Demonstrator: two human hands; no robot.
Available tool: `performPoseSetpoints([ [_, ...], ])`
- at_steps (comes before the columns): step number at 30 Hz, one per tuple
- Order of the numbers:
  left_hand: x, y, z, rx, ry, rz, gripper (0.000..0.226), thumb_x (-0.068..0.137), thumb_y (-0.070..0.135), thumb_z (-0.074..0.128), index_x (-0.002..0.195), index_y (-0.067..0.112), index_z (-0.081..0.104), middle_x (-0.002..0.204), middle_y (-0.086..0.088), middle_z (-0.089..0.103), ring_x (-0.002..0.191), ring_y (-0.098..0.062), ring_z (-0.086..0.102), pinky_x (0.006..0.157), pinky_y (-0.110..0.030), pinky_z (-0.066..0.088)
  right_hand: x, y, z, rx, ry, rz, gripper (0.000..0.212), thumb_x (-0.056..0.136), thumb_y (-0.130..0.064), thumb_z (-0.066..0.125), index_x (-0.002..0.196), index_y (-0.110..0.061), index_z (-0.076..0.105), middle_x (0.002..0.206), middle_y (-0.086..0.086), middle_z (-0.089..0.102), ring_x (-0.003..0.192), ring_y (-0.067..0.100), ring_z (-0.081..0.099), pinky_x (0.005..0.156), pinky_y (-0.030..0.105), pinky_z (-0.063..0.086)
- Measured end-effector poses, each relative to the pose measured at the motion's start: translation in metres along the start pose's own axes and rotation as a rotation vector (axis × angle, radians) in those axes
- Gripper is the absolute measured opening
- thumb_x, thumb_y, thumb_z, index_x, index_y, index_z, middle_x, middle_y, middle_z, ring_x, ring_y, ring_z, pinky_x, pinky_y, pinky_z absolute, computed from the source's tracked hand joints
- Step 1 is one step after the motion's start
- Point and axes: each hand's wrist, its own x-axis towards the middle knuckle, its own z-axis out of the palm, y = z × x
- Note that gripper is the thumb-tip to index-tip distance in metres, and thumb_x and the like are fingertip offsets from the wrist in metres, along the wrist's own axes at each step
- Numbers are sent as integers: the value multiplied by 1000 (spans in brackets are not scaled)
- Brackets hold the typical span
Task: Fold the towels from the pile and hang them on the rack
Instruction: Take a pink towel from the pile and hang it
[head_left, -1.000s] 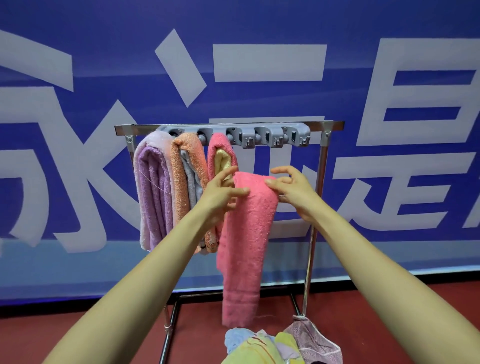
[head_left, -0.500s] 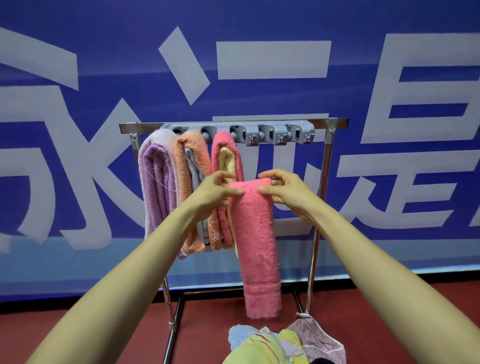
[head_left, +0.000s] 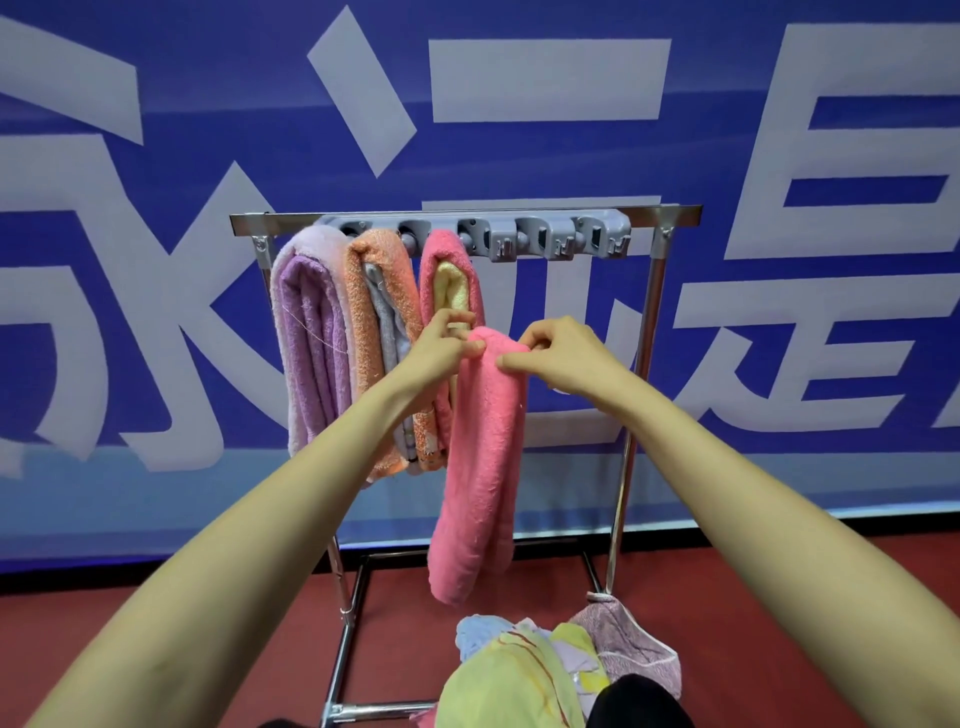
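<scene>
At rack (head_left: 665, 212) front, we hold folded pink towel (head_left: 483, 441) by top fold: left hand (head_left: 434, 356) fingers pinch left edge, right hand (head_left: 569, 358) fingers pinch right edge. Towel hangs free, just beside hung towels (head_left: 311, 338). Pile (head_left: 519, 670) on floor (head_left: 208, 649) below.

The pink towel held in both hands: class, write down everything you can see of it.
The pink towel is fluffy salmon-pink terry cloth, folded into a long narrow strip. It hangs down in front of the rack, not yet on it. The left hand and the right hand pinch its rounded top end; its lower end dangles free above the pile of towels.
</scene>
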Motion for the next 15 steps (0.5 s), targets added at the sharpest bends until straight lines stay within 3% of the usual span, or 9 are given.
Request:
performPoseSetpoints([
  [3, -2, 4, -2, -12, -49, -4, 35, 91, -2, 55, 122, 14, 50, 100, -7, 54, 81, -11, 56, 67, -22, 43, -2, -4, 1, 82, -35, -1, 33, 79, -35, 74, 87, -4, 67, 70, 1, 58, 62, 11, 48, 61, 29, 40],
  [8, -2, 8, -4, -148, -89, -54, 39, 87, -3, 60, 117, 22, 57, 117, -20, 58, 87, -22, 59, 68, -30, 49, -2, 0, -4, 106, -56, 11, 36, 78, -40, 74, 84, -5, 67, 69, 1, 59, 58, 11, 49, 59, 28, 43],
  [11, -4, 17, -2, -175, -74, -136, 35, 87, -1, 62, 115, 19, 58, 117, -13, 61, 76, -16, 56, 57, -24, 45, 1, 6, -7, 28, -18, 21, 41, 79, -47, 71, 87, -7, 66, 74, 3, 65, 61, 13, 55, 68, 33, 51],
  [15, -5, 24, -1, -241, -49, -197, 32, 86, 2, 66, 116, 16, 62, 109, -7, 65, 75, -14, 60, 54, -24, 49, 9, 23, -7, -148, 54, 134, 46, 82, -59, 60, 97, -17, 52, 88, 3, 68, 79, 21, 67, 78, 44, 57],
])
